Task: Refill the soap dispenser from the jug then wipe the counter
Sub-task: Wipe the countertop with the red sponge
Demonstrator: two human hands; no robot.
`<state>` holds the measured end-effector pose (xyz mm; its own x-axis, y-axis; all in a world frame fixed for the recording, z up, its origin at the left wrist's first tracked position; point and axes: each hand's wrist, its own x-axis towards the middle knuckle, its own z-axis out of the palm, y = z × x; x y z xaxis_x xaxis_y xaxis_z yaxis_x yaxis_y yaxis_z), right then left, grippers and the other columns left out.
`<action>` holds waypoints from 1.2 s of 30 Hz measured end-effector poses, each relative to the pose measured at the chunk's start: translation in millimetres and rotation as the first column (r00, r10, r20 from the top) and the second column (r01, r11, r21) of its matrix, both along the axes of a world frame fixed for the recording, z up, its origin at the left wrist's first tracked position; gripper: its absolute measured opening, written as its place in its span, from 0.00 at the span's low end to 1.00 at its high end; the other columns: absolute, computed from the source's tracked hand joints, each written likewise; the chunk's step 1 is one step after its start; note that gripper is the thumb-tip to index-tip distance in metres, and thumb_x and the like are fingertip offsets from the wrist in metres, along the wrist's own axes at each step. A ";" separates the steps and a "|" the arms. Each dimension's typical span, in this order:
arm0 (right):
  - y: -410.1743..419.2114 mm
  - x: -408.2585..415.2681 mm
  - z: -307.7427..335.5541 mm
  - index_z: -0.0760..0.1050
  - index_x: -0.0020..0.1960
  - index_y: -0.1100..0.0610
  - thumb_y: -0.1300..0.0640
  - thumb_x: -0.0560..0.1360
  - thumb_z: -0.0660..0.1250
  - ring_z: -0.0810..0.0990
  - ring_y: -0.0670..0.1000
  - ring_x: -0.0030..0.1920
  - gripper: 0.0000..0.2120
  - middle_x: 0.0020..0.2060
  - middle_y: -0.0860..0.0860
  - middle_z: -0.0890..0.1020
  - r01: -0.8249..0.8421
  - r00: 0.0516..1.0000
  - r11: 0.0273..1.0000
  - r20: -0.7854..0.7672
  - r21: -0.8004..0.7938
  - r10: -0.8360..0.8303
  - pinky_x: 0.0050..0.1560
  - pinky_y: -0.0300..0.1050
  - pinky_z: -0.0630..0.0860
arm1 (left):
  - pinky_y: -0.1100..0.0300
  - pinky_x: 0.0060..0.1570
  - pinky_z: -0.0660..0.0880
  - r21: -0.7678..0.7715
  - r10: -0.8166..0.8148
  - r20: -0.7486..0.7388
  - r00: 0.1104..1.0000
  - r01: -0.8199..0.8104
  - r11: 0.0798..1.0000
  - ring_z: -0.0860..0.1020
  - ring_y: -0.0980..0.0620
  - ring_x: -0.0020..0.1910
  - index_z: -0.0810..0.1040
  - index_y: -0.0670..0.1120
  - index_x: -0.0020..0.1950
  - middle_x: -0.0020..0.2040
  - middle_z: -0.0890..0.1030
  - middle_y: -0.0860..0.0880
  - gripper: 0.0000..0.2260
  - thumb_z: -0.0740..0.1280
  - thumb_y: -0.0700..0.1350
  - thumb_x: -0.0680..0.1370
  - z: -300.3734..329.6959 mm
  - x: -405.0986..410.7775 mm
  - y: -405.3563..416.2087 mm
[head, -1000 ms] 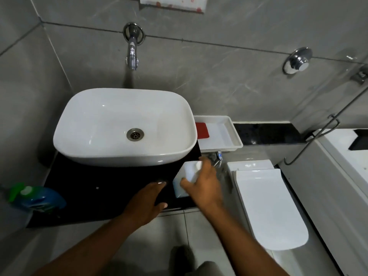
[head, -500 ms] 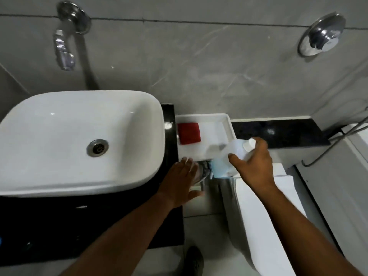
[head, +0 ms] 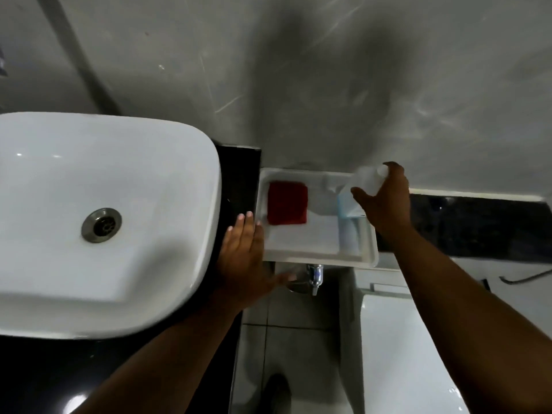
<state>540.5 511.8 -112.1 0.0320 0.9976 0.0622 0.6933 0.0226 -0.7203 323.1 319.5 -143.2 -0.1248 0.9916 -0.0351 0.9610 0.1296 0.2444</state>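
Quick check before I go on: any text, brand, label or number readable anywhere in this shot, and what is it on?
None can be read.
Jug held by the right hand over the white tray: pale and blurred, no print legible.
Red cloth in the tray: plain.
Sink, beside the left hand: no marking visible.
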 end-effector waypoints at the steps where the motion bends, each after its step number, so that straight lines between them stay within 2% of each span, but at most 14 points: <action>1: 7.5 -3.3 -2.6 0.62 0.68 0.55 0.53 0.67 0.77 0.73 0.59 0.60 0.36 0.63 0.59 0.71 -0.005 1.000 1.000 0.002 0.003 0.005 0.54 0.47 0.70 | 0.43 0.76 0.53 0.028 -0.002 0.013 1.000 0.001 1.000 0.54 0.39 0.77 0.59 0.38 0.75 0.77 0.57 0.37 0.53 0.54 0.78 0.65 -0.8 0.4 0.6; 5: 26.4 -14.1 -15.6 0.60 0.69 0.56 0.52 0.68 0.76 0.73 0.61 0.61 0.37 0.64 0.60 0.70 -0.034 0.999 0.999 0.036 -0.036 0.035 0.59 0.55 0.74 | 0.42 0.75 0.53 0.015 -0.048 -0.020 0.999 0.048 0.999 0.54 0.39 0.77 0.58 0.40 0.76 0.77 0.57 0.39 0.53 0.55 0.78 0.65 -5.8 -1.2 2.4; 10: 31.9 -21.5 -17.8 0.54 0.74 0.56 0.49 0.68 0.76 0.67 0.64 0.67 0.43 0.69 0.61 0.65 0.008 0.993 0.996 0.116 -0.088 0.002 0.66 0.61 0.69 | 0.43 0.75 0.51 -0.015 -0.050 -0.031 0.998 0.049 0.999 0.52 0.40 0.78 0.57 0.40 0.76 0.78 0.56 0.39 0.53 0.51 0.79 0.66 -6.3 -2.0 3.2; 12: 19.6 -33.1 -16.3 0.50 0.76 0.55 0.44 0.69 0.74 0.58 0.64 0.73 0.47 0.74 0.63 0.58 0.011 0.982 0.999 0.189 0.041 -0.018 0.71 0.59 0.60 | 0.43 0.76 0.50 -0.025 -0.052 -0.042 0.998 0.051 0.998 0.51 0.40 0.78 0.56 0.40 0.77 0.78 0.55 0.39 0.53 0.51 0.79 0.66 -7.4 -2.7 1.7; 14: -4.5 -59.7 -23.9 0.52 0.76 0.56 0.41 0.71 0.70 0.55 0.63 0.75 0.43 0.75 0.62 0.58 -0.154 0.971 0.966 0.214 0.206 0.109 0.72 0.55 0.56 | 0.44 0.76 0.49 -0.034 -0.052 -0.039 0.998 0.051 0.998 0.49 0.42 0.78 0.54 0.40 0.77 0.79 0.52 0.40 0.53 0.51 0.79 0.66 -8.0 -3.9 0.7; 15: -16.4 -76.3 -32.8 0.54 0.76 0.57 0.42 0.72 0.69 0.56 0.62 0.75 0.41 0.75 0.62 0.60 -0.279 0.942 0.936 0.253 0.217 0.221 0.72 0.55 0.57 | 0.44 0.76 0.49 -0.039 -0.053 -0.042 0.998 0.051 0.998 0.48 0.42 0.79 0.54 0.41 0.77 0.79 0.51 0.41 0.53 0.51 0.79 0.66 -8.3 -4.1 0.7; 18: -31.9 -118.1 -70.5 0.53 0.76 0.59 0.42 0.72 0.69 0.55 0.63 0.76 0.43 0.75 0.61 0.59 -0.537 0.778 0.843 0.365 -0.039 0.512 0.75 0.60 0.56 | 0.44 0.76 0.49 -0.046 -0.051 -0.047 0.998 0.049 0.998 0.48 0.42 0.79 0.52 0.42 0.78 0.79 0.50 0.41 0.52 0.49 0.79 0.67 -10.1 -3.3 1.7; 21: -23.3 -136.0 -110.4 0.41 0.77 0.56 0.38 0.71 0.67 0.43 0.62 0.77 0.49 0.78 0.60 0.47 -0.514 0.676 0.804 0.435 -0.299 0.594 0.76 0.64 0.45 | 0.46 0.76 0.46 -0.025 -0.045 -0.039 0.998 0.044 0.999 0.47 0.43 0.79 0.49 0.44 0.78 0.79 0.49 0.43 0.52 0.51 0.79 0.67 -14.2 -2.2 2.5; 23: -19.2 -141.5 -131.4 0.38 0.77 0.54 0.35 0.73 0.62 0.40 0.61 0.77 0.47 0.78 0.58 0.42 -0.481 0.674 0.822 0.471 -0.304 0.569 0.73 0.63 0.38 | 0.47 0.76 0.45 -0.021 -0.041 -0.044 0.998 0.040 0.999 0.46 0.44 0.79 0.49 0.44 0.78 0.79 0.48 0.43 0.52 0.51 0.79 0.67 -16.6 -2.8 1.9; 29: -15.5 -149.0 -142.9 0.48 0.78 0.54 0.56 0.79 0.61 0.46 0.60 0.78 0.33 0.78 0.57 0.52 -0.445 0.751 0.880 0.468 -0.163 0.467 0.75 0.62 0.43 | 0.47 0.76 0.45 -0.012 -0.042 -0.068 0.997 0.042 0.999 0.46 0.43 0.79 0.51 0.42 0.78 0.79 0.50 0.42 0.52 0.50 0.78 0.67 -15.7 -5.1 1.4; 30: -13.0 -147.3 -140.0 0.52 0.77 0.54 0.55 0.80 0.59 0.49 0.59 0.77 0.29 0.78 0.56 0.55 -0.446 0.764 0.879 0.439 -0.170 0.473 0.76 0.61 0.46 | 0.47 0.76 0.45 -0.006 -0.049 -0.062 0.997 0.049 0.999 0.47 0.43 0.79 0.52 0.41 0.78 0.79 0.50 0.41 0.52 0.51 0.78 0.67 -16.3 -5.1 0.3; 32: -8.2 -140.3 -124.6 0.63 0.74 0.50 0.47 0.80 0.55 0.60 0.57 0.75 0.23 0.74 0.55 0.64 -0.429 0.850 0.879 0.234 -0.209 0.471 0.75 0.56 0.55 | 0.47 0.77 0.45 0.029 -0.060 -0.050 0.997 0.062 0.998 0.48 0.42 0.79 0.54 0.40 0.77 0.79 0.52 0.40 0.52 0.52 0.78 0.67 -18.9 -5.2 -1.0; 34: -14.5 -132.4 -99.0 0.73 0.66 0.46 0.34 0.77 0.53 0.74 0.54 0.64 0.25 0.64 0.51 0.76 -0.344 0.938 0.899 -0.052 -0.271 0.344 0.67 0.51 0.68 | 0.47 0.76 0.42 0.014 -0.071 -0.064 0.995 0.072 0.997 0.45 0.43 0.79 0.51 0.40 0.78 0.79 0.49 0.41 0.52 0.50 0.78 0.67 -17.0 -6.6 -0.9; 36: -33.2 -120.8 -69.3 0.78 0.58 0.49 0.35 0.77 0.57 0.80 0.50 0.55 0.22 0.54 0.49 0.82 -0.284 0.954 0.946 -0.142 -0.156 0.263 0.56 0.42 0.74 | 0.48 0.75 0.37 -0.053 -0.086 -0.126 0.988 0.080 0.995 0.38 0.44 0.78 0.44 0.42 0.78 0.79 0.42 0.41 0.54 0.46 0.80 0.66 -11.4 -7.9 -0.6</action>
